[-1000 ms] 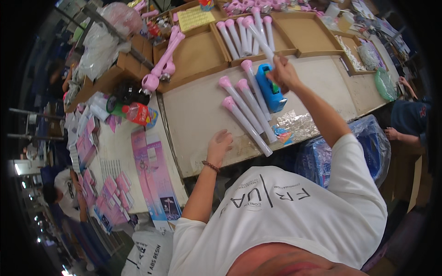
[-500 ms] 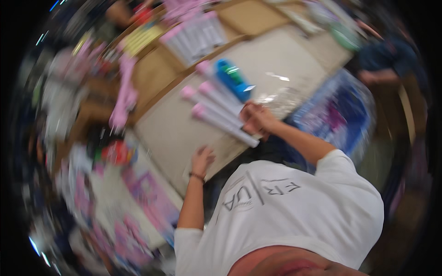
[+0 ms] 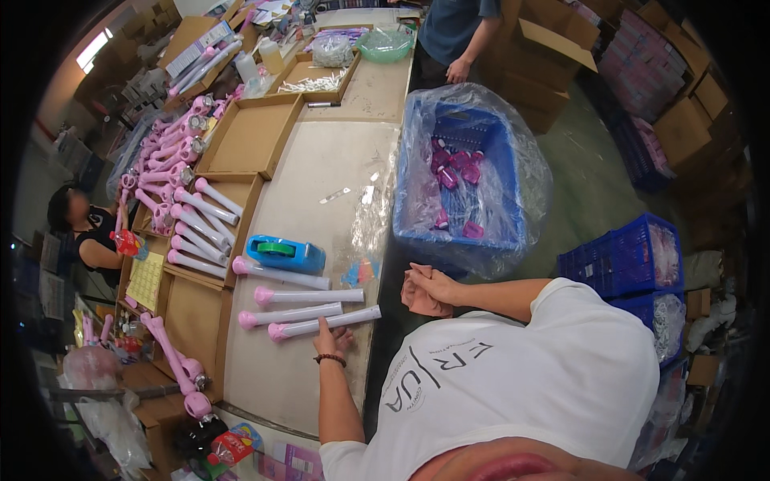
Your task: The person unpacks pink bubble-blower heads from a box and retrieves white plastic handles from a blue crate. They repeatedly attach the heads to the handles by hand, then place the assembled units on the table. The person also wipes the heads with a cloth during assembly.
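Note:
Several white tubes with pink ends lie side by side on the table. My left hand (image 3: 333, 340) rests at the nearest tube (image 3: 333, 322), its fingers apart and the fingertips at the tube's edge. Beyond it are a second tube (image 3: 290, 316), a third tube (image 3: 314, 296) and one more tube (image 3: 290, 277) beside a blue tape dispenser (image 3: 286, 254) with a green roll. Off the table's right edge, my right hand (image 3: 435, 287) is closed on a crumpled pinkish-brown, cloth-like piece (image 3: 420, 300); its exact kind is unclear.
A blue crate (image 3: 513, 188) lined with clear plastic holds purple pieces right of the table (image 3: 309, 192). Cardboard trays (image 3: 249, 136) along the left hold more tubes and pink parts (image 3: 172, 152). Another person (image 3: 461, 36) stands at the far end; one more sits left.
The view has swung round and sharpened. My left hand has come to the nearest tube. My right hand is now off the tubes, beside the table, with the pinkish-brown piece in it.

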Tool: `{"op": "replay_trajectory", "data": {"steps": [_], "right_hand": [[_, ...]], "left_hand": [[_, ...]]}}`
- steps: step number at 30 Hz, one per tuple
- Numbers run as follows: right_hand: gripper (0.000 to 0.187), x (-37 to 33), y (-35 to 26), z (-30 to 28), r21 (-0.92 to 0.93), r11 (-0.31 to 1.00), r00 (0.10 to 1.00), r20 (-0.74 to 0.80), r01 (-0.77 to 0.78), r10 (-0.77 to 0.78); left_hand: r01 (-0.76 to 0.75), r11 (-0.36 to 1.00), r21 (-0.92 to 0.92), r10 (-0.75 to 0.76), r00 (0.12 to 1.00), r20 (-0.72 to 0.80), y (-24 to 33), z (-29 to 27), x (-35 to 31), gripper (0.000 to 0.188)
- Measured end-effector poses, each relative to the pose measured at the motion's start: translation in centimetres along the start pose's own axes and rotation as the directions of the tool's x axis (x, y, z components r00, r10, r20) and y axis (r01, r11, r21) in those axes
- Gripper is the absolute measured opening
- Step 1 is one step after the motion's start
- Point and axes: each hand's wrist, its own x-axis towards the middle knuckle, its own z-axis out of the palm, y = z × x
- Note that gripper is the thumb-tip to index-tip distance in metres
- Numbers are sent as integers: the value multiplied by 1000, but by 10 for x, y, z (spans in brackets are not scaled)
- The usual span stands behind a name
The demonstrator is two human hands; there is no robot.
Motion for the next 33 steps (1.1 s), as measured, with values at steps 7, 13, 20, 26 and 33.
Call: {"op": "replay_trajectory", "data": {"steps": [7,13,20,26,33], "right_hand": [[53,32,-40,-44,-78,985,988,43,152,-149],[62,46,-99,-67,184,976,987,-127,119,-97],[41,37,-174,-63,226,963,679,685,145,-263],[26,18,-227,-65,280,-14,-220,722,960,-656],[7,-30,-220,-75,94,151,29,752,984,-659]], "left_hand": [[-117,993,30,119,989,-88,-3,7,10,47],[-512,848,-137,481,852,-207,0,11,-64,30],[-578,482,658,587,771,247,19,131,-163,22],[-458,613,643,-44,793,607,36,183,-214,31],[-785,277,554,246,615,749,33,175,-230,31]]}}
